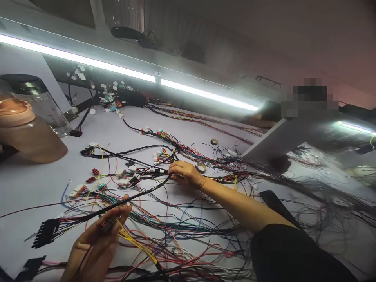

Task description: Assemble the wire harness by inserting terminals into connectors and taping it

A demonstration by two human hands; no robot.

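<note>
My right hand (186, 175) is closed on a black-taped wire harness (141, 194), pinching it near the middle of the table. The harness slants down to the left and ends in a wide black connector (46, 233). Below the harness, my left hand (98, 239) is palm up, its fingers closed around a small connector (108, 224) that they partly hide. Yellow wires (138, 243) run off to the right from beside the fingers. A dark thin wire crosses the left palm. Red connectors (95, 171) and a white-and-orange connector (78, 191) lie near the harness.
Loose coloured wires (188, 219) spread over the white table. Two tape rolls (201, 168) (214, 141) lie beyond my right hand. Bottles (32, 133) stand at left, a dark phone-like slab (279, 207) lies by my right forearm. A light tube (205, 94) hangs above; another person is at back right.
</note>
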